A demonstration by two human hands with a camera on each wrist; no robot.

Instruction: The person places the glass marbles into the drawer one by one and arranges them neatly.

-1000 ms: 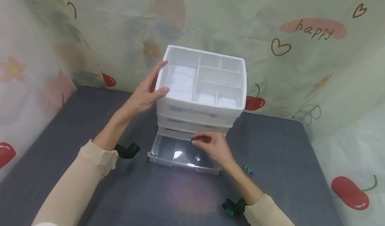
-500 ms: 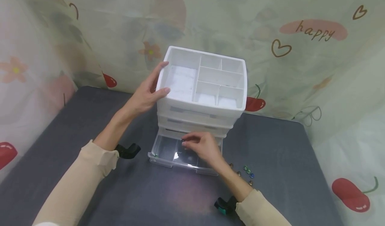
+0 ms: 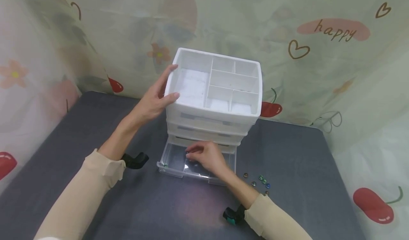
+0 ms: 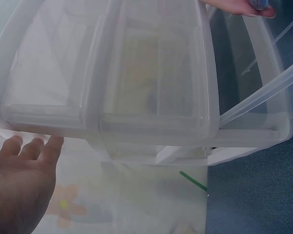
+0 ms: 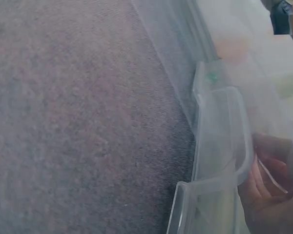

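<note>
Grey table (image 3: 294, 162), drawer unit (image 3: 212, 113), 6 marbles (image 3: 264, 181)

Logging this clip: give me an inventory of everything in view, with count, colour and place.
table: 1, dark grey, under everything
backdrop cloth: pale, printed with cherries, hearts, flowers and "happy", behind and beside the table
drawer unit: 1, white, on the table
top tray: 1, white, divided, on top of the unit
closed drawers: 2, translucent, below the tray
open drawer: 1, clear, bottom, pulled out
loose pieces: 6 visible, green, blue and brownish, on the table's right
drawer piece: 1, green, front left of the open drawer
held piece: 1, dark bluish, in the right grip
wrist devices: 2, black, at the wrists
sleeves: 2, beige, on the forearms
left grip: 1, bare hand, at the tray's left edge
right grip: 1, bare hand, over the open drawer
</note>
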